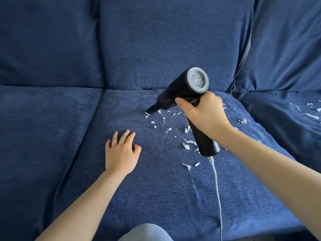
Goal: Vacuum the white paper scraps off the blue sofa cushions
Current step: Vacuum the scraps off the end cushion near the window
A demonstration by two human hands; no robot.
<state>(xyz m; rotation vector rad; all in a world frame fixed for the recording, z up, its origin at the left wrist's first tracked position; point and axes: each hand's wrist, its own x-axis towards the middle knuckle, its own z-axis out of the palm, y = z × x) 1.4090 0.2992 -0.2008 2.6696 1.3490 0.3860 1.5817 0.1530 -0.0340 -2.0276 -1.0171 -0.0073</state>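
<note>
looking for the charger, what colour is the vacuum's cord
White, on the cord trailing from the black vacuum; head view.

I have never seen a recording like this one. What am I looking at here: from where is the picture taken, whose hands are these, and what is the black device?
There is one picture, taken by a camera worn on a person's head, looking forward and down. So the two bare arms belong to the person wearing it; no robot is involved.

The right hand grips a black handheld vacuum by its handle. Its nozzle touches the middle cushion of a blue sofa, at the edge of a scatter of white paper scraps. A white cable hangs from the handle's end.

The left hand rests flat and empty on the same cushion, left of the scraps. More scraps lie on the right cushion.
</note>
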